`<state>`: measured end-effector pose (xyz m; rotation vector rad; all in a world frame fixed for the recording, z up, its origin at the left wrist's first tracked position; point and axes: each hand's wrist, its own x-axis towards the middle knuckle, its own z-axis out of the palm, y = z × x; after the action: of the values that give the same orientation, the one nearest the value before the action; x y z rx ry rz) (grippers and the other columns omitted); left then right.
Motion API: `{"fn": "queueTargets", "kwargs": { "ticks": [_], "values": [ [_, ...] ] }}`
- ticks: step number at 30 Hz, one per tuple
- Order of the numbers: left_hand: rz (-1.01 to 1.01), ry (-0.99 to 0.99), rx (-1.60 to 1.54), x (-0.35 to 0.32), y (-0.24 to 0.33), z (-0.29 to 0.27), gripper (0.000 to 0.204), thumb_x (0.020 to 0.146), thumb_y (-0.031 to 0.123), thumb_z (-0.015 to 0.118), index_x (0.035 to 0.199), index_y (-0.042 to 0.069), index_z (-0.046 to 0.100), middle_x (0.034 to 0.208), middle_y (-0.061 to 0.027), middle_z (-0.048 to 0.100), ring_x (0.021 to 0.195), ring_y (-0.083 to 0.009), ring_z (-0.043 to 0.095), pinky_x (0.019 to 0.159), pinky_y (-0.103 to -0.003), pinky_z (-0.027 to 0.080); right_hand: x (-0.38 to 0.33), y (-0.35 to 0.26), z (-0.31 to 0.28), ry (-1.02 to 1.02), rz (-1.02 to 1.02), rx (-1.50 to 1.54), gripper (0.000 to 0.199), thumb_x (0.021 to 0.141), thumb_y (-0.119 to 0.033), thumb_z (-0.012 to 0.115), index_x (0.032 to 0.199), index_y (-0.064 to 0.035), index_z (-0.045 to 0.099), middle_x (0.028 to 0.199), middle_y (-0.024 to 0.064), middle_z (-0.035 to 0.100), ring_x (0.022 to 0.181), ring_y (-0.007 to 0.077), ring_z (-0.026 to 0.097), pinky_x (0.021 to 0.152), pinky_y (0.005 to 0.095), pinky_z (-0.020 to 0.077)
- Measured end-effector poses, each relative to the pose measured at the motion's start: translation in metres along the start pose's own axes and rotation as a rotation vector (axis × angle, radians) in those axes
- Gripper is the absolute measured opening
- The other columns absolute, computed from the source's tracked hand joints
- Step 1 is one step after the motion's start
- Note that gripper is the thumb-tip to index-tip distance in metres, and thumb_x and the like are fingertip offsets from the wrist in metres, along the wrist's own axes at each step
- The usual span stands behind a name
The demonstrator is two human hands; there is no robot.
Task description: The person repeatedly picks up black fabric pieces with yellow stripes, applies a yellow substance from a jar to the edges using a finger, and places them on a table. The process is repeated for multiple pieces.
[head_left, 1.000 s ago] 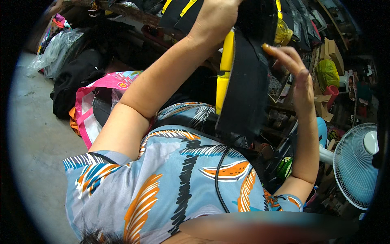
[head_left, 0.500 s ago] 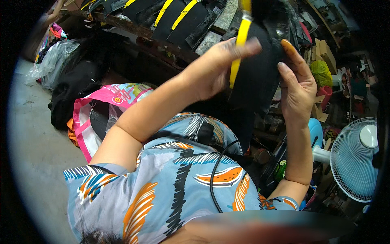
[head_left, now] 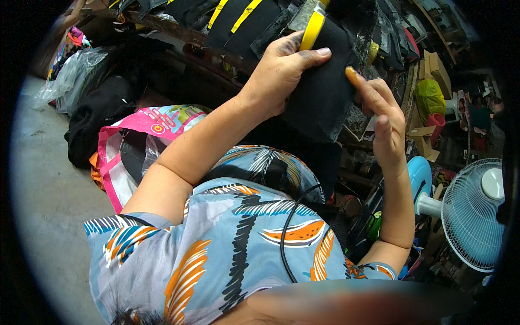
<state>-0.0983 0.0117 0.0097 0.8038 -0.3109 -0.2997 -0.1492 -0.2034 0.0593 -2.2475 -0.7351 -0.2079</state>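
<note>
My left hand [head_left: 279,73] is closed round the left edge of a flat black panel [head_left: 319,95], its thumb lying across the face. A yellow strip [head_left: 313,30] runs along that edge, up from the thumb. The panel's material and upper end are hard to make out. At the panel's right edge is my right hand [head_left: 387,119], holding nothing, with thumb and fingers apart. Its index finger has an orange-yellow coating at the tip, which is at or touching the edge. Dark smudges mark the fingers of my left hand.
Similar black pieces with yellow strips [head_left: 246,15] lie on a bench at the far side. A pink-edged bag [head_left: 111,162] and dark cloth [head_left: 100,122] stand on the left floor. A fan [head_left: 474,214] stands at right, below cardboard boxes [head_left: 437,73] and a yellow-green bag [head_left: 429,97].
The black panel and my left hand have shifted left and tilted. My right hand has moved left and its thumb has come away from the panel.
</note>
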Motion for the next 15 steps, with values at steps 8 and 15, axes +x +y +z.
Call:
{"fn": "queueTargets", "kwargs": {
  "ticks": [8,15],
  "values": [
    [0.048,0.006,0.025,0.000,0.000,-0.003,0.032,0.092,0.014,0.064,0.118,-0.002,0.058,0.099,-0.0105,0.068,0.087,-0.0165,0.069,0.078,-0.027,0.058,0.009,0.010,0.002,0.102,0.009,0.012,0.078,0.096,-0.067,0.027,0.128,-0.0052,0.063,0.098,0.0072,0.055,0.076,0.0117,0.046,0.067,0.0257,0.0372],
    [0.028,0.029,-0.009,0.003,0.002,-0.007,0.029,0.091,0.011,0.065,0.116,-0.002,0.060,0.095,-0.0095,0.069,0.082,-0.0149,0.069,0.074,-0.026,0.058,0.010,0.003,0.001,0.173,-0.192,-0.455,0.076,0.096,-0.068,0.026,0.122,-0.0114,0.068,0.093,0.0090,0.061,0.069,0.0180,0.060,0.059,0.0301,0.0484]
  ]
}}
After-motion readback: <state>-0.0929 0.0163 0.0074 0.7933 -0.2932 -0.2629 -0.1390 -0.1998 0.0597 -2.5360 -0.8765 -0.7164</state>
